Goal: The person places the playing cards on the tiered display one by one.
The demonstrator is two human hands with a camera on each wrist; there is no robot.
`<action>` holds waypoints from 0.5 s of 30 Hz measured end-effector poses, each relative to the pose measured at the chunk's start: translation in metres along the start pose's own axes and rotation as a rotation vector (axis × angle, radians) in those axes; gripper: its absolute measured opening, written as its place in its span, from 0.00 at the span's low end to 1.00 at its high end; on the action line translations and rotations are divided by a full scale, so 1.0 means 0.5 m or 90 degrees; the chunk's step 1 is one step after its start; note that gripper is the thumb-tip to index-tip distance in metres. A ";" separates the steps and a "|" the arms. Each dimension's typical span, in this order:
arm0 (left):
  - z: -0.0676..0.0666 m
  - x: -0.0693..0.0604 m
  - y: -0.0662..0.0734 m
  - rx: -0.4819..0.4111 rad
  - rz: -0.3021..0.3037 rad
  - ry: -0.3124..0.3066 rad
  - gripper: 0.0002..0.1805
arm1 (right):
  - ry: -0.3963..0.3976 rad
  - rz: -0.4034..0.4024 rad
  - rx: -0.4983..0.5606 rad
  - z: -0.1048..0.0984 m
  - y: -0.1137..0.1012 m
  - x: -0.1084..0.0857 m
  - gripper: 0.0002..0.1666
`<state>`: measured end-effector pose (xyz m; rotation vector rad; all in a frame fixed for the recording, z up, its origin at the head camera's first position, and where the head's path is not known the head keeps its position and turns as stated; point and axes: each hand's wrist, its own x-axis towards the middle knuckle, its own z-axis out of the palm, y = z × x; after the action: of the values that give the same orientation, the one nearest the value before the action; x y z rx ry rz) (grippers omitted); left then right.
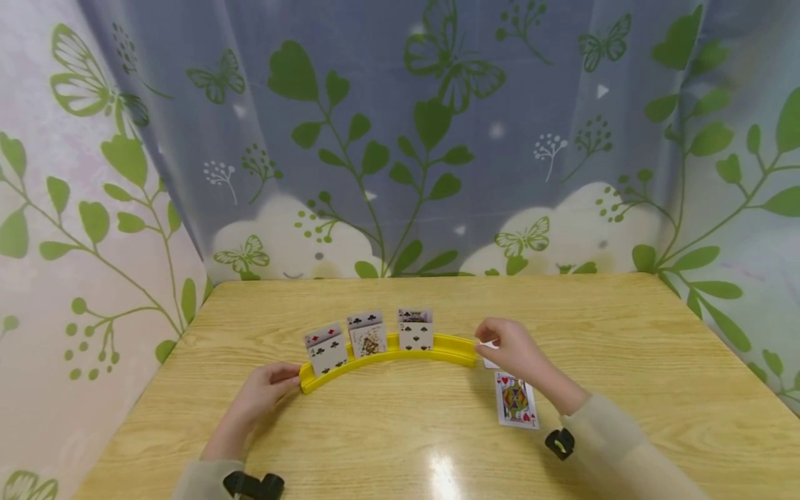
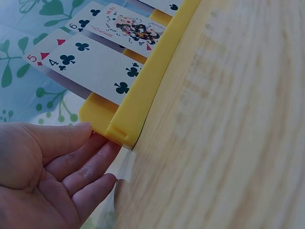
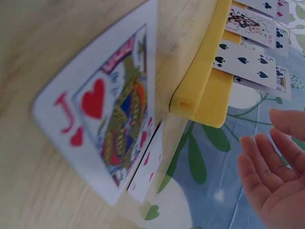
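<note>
A curved yellow playing card holder (image 1: 375,358) stands on the table. My left hand (image 1: 269,390) pinches its left end between thumb and fingers. The right hand (image 1: 509,348) is beside the other end, fingers loosely bent and holding nothing; the right wrist view shows a gap between them. In the holder, a four of clubs (image 2: 90,67) overlaps a five of diamonds (image 2: 35,55). A joker (image 1: 369,342) covers part of a six of clubs (image 1: 364,319). Towards the right, a five of spades (image 3: 245,61) fronts a king of clubs (image 3: 282,80).
A jack of hearts (image 1: 516,401) lies face up on the table, near my right forearm. Another red-suited card (image 3: 148,167) lies beyond it, partly hidden by the right hand in the head view. A patterned curtain (image 1: 387,139) hangs behind the table (image 1: 350,444).
</note>
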<state>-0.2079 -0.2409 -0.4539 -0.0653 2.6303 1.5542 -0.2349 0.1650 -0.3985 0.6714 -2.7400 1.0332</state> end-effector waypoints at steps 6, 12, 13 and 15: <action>-0.001 -0.001 0.003 0.001 0.000 0.000 0.13 | -0.022 0.030 -0.014 -0.015 0.013 -0.021 0.07; -0.001 -0.003 0.004 -0.002 0.003 -0.004 0.12 | -0.034 0.029 -0.034 -0.026 0.032 -0.040 0.08; -0.001 -0.003 0.004 -0.004 0.003 -0.005 0.13 | -0.036 0.026 -0.033 -0.028 0.035 -0.044 0.08; -0.001 -0.003 0.004 -0.005 0.003 -0.006 0.13 | -0.037 0.030 -0.035 -0.029 0.040 -0.049 0.07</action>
<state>-0.2064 -0.2403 -0.4517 -0.0521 2.6195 1.5615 -0.2224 0.1967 -0.4059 0.6423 -2.8359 0.9588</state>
